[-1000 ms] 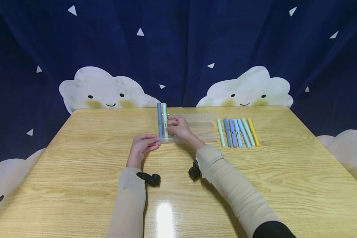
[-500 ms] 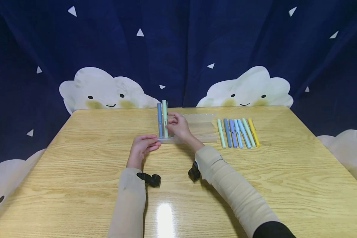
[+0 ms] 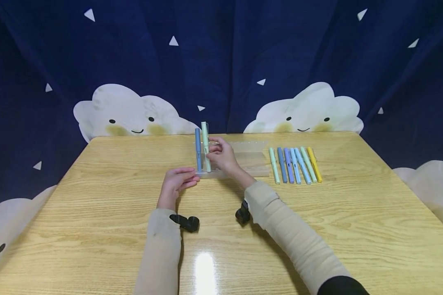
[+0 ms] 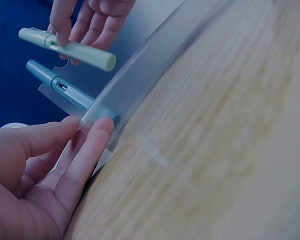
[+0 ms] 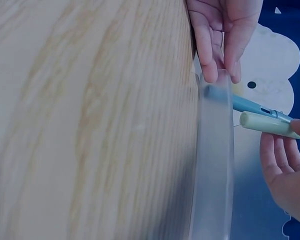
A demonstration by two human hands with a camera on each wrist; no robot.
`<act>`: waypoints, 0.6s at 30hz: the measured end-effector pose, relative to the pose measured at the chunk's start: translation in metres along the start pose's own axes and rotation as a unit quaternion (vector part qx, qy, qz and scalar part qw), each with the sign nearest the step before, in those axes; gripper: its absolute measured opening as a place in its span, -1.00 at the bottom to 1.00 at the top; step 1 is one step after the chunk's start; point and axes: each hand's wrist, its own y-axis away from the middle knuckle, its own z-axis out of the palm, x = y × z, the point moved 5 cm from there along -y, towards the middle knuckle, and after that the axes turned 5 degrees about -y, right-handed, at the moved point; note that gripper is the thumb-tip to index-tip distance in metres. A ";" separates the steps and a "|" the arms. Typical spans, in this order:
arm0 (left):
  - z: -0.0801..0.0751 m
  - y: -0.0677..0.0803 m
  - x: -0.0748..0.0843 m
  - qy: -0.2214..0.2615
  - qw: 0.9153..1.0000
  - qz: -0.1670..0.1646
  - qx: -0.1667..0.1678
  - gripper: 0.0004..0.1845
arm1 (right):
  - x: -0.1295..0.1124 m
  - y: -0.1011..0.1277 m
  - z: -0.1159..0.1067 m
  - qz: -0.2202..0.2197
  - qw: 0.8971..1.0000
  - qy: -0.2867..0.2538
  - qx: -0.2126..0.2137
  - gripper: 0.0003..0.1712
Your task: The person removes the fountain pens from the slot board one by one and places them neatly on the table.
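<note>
A clear plastic pen rack point(image 3: 256, 171) stands at the back of the table. My left hand point(image 3: 177, 181) pinches its front left corner between thumb and fingers, as the left wrist view shows. My right hand point(image 3: 224, 159) holds a pale green capped pen point(image 3: 204, 133) between thumb and fingertips, cap end up and leaning slightly left. In the left wrist view the green pen's point(image 4: 85, 54) lower end shows free, just behind the rack's front lip point(image 4: 135, 75). Left of it, a blue pen point(image 3: 198, 141) leans in the rack, its lower end behind the lip.
To the right of the rack lies a row of several capped pens: green point(image 3: 274, 164), dark blue point(image 3: 282, 164), purple, light blue and yellow point(image 3: 314, 164). Behind the wooden table point(image 3: 107, 196) hangs a dark blue curtain point(image 3: 214, 53) with clouds.
My right hand has lifted the pale green pen a little, and its lower end has shifted slightly right, away from the blue pen. My left hand has stayed at the rack's corner.
</note>
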 end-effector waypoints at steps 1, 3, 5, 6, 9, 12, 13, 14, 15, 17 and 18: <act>0.000 0.000 0.000 -0.001 1.000 -0.001 0.001 -0.72 | 0.000 0.000 -0.001 0.001 1.000 -0.002 -0.002 -0.44; 0.000 0.000 0.000 -0.003 1.000 -0.002 0.002 -0.71 | 0.000 0.001 -0.003 0.001 1.000 -0.003 -0.005 -0.44; 0.000 0.000 0.000 -0.004 1.000 -0.005 0.004 -0.71 | 0.000 0.001 -0.007 -0.002 1.000 -0.005 -0.007 -0.44; 0.000 0.001 0.001 -0.002 1.000 -0.004 0.002 -0.70 | 0.000 0.002 -0.009 -0.004 1.000 -0.003 -0.008 -0.44; 0.000 0.002 0.001 0.000 1.000 -0.004 -0.001 -0.69 | 0.000 0.003 -0.014 -0.002 1.000 0.008 -0.008 -0.45; 0.000 0.003 0.000 0.007 1.000 0.001 -0.008 -0.68 | -0.001 0.006 -0.021 -0.002 1.000 0.023 -0.007 -0.46; 0.000 0.003 0.000 0.008 1.000 0.000 -0.009 -0.69 | -0.001 0.007 -0.024 -0.001 1.000 0.028 -0.005 -0.46; 0.001 0.003 0.000 0.010 1.000 0.001 -0.010 -0.69 | -0.002 0.007 -0.026 0.000 1.000 0.030 -0.002 -0.47; 0.001 0.002 0.000 0.013 1.000 0.002 -0.012 -0.69 | -0.002 0.008 -0.029 0.000 0.999 0.035 0.000 -0.47; 0.001 0.002 0.000 0.014 1.000 0.001 -0.011 -0.70 | -0.004 0.010 -0.034 0.001 0.999 0.042 0.003 -0.47; 0.001 0.002 0.000 0.014 1.000 0.001 -0.011 -0.71 | -0.004 0.011 -0.036 0.004 0.999 0.044 0.005 -0.47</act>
